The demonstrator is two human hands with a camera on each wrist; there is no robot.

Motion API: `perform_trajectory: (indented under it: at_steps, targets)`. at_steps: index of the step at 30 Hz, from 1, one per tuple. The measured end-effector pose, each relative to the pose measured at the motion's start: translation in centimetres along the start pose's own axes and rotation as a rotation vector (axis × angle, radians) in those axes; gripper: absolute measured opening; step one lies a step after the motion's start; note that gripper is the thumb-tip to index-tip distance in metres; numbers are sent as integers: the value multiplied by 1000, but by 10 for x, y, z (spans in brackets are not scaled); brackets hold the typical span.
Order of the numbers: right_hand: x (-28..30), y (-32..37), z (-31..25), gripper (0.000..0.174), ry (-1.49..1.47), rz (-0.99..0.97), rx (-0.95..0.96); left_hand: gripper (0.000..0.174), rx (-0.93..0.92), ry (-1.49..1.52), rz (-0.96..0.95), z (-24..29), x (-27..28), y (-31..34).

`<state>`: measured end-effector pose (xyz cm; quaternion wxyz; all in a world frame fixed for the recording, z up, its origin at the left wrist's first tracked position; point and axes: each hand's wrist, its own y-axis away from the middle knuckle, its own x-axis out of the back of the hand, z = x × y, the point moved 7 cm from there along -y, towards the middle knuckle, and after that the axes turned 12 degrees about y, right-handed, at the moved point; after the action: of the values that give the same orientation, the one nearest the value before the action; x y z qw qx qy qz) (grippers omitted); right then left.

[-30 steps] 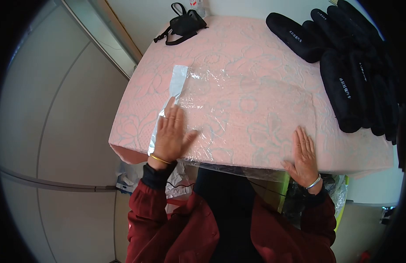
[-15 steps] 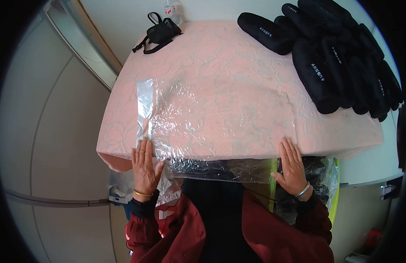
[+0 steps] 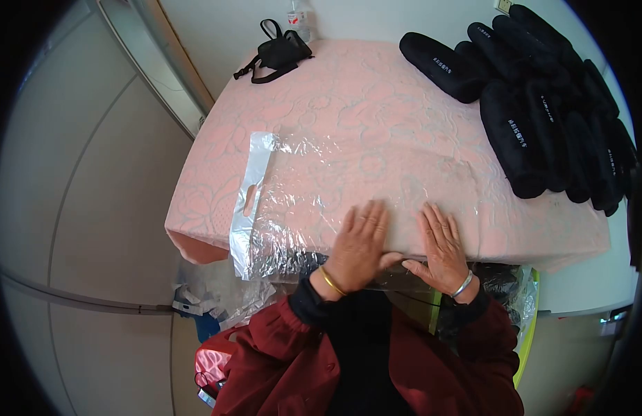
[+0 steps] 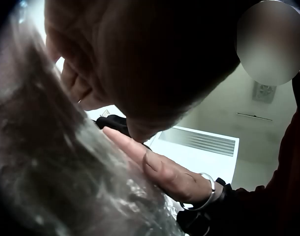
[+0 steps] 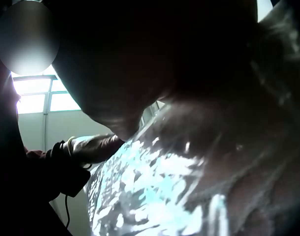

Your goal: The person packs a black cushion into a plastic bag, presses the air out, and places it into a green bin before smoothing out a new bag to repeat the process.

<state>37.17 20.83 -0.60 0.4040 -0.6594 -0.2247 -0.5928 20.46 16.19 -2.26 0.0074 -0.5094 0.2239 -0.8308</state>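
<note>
A clear plastic bag lies flat on the pink patterned cloth, its near side hanging past the table's front edge. Along its left end runs a silvery-white band with an oval handle hole. My left hand, slightly blurred and wearing a gold bracelet, rests on the bag's middle near the front edge, fingers straight. Just right of it my right hand, with a silver bracelet, lies on the bag's right part, fingers extended. The two thumbs nearly meet. In the left wrist view the shiny film runs close under the hands.
Several stuffed black pouches with white lettering are heaped at the back right. A small black strapped bag and a plastic bottle stand at the back left. Below the front edge is a yellow-green-rimmed container with plastic-wrapped dark things.
My left hand has moved from the bag's white band rightward to its middle, beside the right hand. The right hand has shifted slightly left. The bag's left end now hangs over the front edge.
</note>
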Motion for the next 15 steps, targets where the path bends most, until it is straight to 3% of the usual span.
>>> perform_trajectory:
  at_steps: [6,15]
  targets:
    - [-7,16,39,95,48,-97,-116,94,135,-132,-77,-57,31,24]
    - [-8,23,49,96,82,-72,-123,89,349,-218,31,-135,82,69]
